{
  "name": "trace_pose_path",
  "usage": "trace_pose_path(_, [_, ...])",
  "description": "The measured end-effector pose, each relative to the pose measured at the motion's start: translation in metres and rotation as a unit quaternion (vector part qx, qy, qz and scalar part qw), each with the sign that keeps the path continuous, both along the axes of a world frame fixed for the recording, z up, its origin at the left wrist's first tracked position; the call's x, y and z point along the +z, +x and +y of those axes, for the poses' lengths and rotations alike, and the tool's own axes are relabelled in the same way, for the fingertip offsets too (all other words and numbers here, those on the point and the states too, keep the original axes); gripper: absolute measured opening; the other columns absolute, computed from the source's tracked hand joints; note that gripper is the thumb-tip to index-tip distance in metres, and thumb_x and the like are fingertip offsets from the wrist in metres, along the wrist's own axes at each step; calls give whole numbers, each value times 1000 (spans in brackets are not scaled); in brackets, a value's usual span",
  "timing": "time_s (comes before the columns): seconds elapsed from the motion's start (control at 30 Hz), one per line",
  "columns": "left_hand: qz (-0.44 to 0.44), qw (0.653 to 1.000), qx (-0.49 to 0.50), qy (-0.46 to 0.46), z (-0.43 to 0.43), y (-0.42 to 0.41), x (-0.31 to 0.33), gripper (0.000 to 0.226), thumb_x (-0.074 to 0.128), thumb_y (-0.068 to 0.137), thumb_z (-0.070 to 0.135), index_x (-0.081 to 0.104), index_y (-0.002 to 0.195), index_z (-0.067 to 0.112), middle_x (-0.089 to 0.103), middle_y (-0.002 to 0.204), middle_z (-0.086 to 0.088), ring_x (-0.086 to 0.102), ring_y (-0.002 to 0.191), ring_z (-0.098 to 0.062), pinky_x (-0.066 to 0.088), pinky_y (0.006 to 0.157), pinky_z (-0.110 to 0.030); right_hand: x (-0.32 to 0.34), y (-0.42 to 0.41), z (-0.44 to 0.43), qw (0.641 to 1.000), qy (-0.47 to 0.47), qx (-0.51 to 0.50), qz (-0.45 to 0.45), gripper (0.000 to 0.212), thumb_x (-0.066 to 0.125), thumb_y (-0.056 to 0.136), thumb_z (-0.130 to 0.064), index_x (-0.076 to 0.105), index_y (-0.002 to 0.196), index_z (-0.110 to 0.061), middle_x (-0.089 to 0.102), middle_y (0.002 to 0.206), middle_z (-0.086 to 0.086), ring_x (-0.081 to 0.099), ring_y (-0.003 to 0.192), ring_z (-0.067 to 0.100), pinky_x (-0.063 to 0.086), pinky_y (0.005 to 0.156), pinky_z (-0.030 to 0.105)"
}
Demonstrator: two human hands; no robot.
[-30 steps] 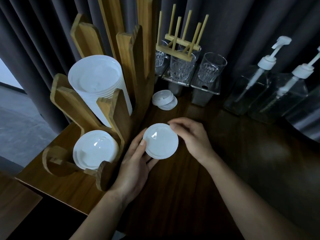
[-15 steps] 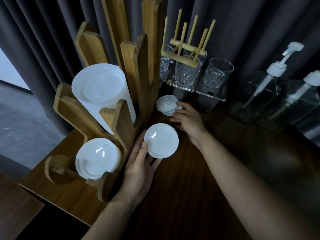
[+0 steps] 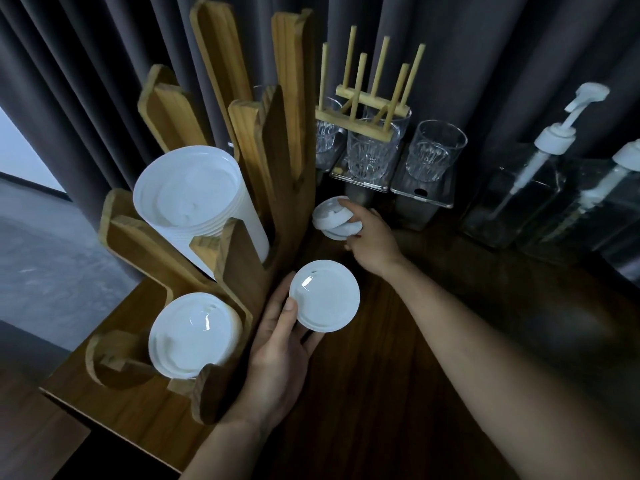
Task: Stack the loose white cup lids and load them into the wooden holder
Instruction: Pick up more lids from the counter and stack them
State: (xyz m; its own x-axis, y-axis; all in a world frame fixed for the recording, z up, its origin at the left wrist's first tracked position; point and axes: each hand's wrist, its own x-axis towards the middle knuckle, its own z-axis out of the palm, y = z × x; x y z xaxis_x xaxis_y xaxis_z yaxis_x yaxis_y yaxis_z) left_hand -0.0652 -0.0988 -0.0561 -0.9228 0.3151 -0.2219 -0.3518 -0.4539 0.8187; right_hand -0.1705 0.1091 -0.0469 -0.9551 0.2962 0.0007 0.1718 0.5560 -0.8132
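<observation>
My left hand holds a white cup lid just right of the wooden holder, thumb on its left rim. My right hand has reached farther back and grips the upper of two loose white lids, tilted up off the lower lid on the table. The holder's lower slot carries a short stack of white lids. Its upper slot carries a tall white stack.
Behind the loose lids stand several clear glasses on trays and a small wooden peg rack. Two clear pump bottles stand at the right against the dark curtain. The dark wooden table ends at the left beside the holder.
My right hand let go of the lid in my left hand, reached back to the two loose lids and took hold of the upper one. My left hand stayed put.
</observation>
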Motion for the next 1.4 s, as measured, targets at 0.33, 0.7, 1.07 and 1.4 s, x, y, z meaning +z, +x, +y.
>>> trace_pose_path(0.33, [-7, 1000, 0, 9, 0, 1, 0, 48, 50, 100, 29, 52, 149, 27, 64, 144, 5, 60, 135, -19, 48, 110, -47, -11, 39, -4, 991, 113, 9, 65, 53, 65, 93, -2, 58, 139, -28, 52, 121, 1, 61, 113, 22, 56, 94, 47])
trace_pose_path(0.7, [10, 1000, -11, 5, -1, 1, -4, 48, 50, 100, 31, 53, 148, 30, 64, 144, 7, 60, 136, -18, 47, 111, -47, -14, 123, 12, 990, 46, -73, 110, 48, 55, 103, -3, 54, 130, -42, 47, 112, -17, 66, 91, 19, 59, 82, 37])
trace_pose_path(1.07, [24, 1000, -2, -12, -1, 4, -2, 48, 52, 99, 29, 54, 147, 30, 66, 142, 8, 62, 133, -17, 50, 107, -44, 17, 144, 16, 974, 82, -122, 172, 25, 65, 101, -13, 69, 124, -19, 47, 85, -21, 53, 75, -4, 42, 70, 7])
trace_pose_path(1.4, [41, 999, 8, -35, 0, 7, -4, 42, 48, 107, 26, 52, 149, 31, 63, 145, 6, 61, 134, -19, 51, 108, -43, 37, 148, 7, 981, 35, -78, 176, 13, 83, 85, -12, 81, 96, -19, 52, 92, -11, 54, 78, -3, 41, 67, 7])
